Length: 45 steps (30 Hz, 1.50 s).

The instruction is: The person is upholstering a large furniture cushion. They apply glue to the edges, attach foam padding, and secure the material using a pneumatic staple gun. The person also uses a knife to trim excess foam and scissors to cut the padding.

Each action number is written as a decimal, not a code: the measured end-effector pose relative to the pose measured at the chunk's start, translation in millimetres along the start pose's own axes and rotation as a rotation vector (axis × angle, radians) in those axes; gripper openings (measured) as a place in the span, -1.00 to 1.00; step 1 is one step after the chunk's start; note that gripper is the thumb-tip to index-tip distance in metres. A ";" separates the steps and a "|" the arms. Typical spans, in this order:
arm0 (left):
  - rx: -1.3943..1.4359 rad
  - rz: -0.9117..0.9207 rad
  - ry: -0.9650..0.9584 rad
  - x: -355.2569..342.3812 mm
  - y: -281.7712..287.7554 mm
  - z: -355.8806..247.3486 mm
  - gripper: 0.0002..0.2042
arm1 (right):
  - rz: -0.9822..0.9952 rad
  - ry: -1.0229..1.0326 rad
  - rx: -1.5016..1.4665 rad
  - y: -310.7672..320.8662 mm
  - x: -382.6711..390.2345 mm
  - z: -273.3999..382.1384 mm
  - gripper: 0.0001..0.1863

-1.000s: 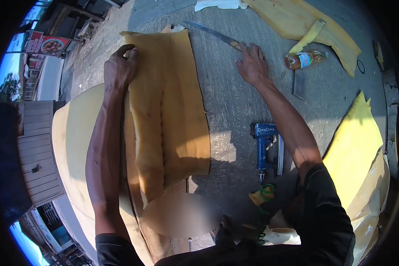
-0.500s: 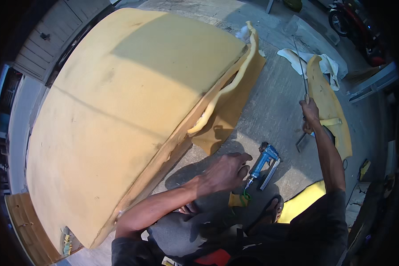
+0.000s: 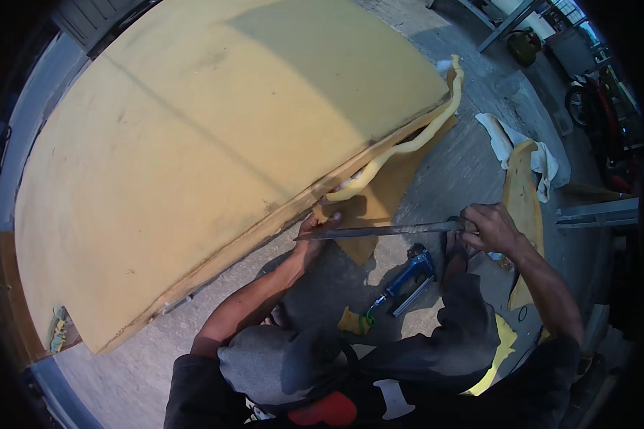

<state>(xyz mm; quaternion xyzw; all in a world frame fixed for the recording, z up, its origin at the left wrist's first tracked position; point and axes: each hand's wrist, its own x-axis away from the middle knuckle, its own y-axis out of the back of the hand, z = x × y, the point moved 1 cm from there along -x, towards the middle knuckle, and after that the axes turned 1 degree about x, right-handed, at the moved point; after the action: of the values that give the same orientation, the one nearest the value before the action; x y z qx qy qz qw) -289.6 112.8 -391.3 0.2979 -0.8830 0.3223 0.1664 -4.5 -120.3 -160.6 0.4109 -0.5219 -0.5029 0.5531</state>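
My right hand [image 3: 488,229] grips the handle of a long knife [image 3: 379,231], held level across in front of me. My left hand [image 3: 313,230] pinches the edge of a brown foam sheet [image 3: 365,209] behind the blade's left end. The sheet hangs from the side of a large foam-covered panel [image 3: 193,150] on the left, with a loose pale foam strip [image 3: 415,144] along that edge. A blue staple gun [image 3: 415,272] with a green coiled hose [image 3: 367,320] lies on the ground below the knife.
A long foam offcut [image 3: 521,186] and white cloth [image 3: 499,132] lie at the right, near a metal frame [image 3: 594,212]. A red motorbike [image 3: 601,129] and a green gas cylinder [image 3: 522,44] stand at the back right. A yellow foam piece [image 3: 499,354] lies at the lower right.
My right hand has swung the knife from upright at the right to level across the middle. My left hand has moved up to the brown sheet and taken hold of it. The view has turned.
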 end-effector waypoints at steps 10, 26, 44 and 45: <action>0.270 -0.303 -0.088 20.1 -40.5 18.8 -0.64 | -0.008 0.519 0.234 -43.2 -160.3 -88.3 -0.56; -0.284 -1.052 -0.386 -4.9 -100.9 40.6 -0.66 | -0.045 0.552 0.277 -62.5 -173.6 -116.6 -0.68; -0.132 -1.044 -0.416 -2.9 -125.5 63.3 -0.65 | -0.055 0.532 0.283 -54.7 -176.1 -151.9 -0.62; -0.118 -1.047 -0.424 -4.5 -126.0 61.6 -0.65 | -0.046 0.515 0.290 -60.4 -179.3 -153.8 -0.61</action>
<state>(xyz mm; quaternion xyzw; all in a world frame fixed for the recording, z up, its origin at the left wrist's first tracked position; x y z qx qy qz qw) -212.6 -3.9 -379.7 0.7444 -0.6481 0.0803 0.1393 149.2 36.1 -267.3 0.6113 -0.4213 -0.3148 0.5914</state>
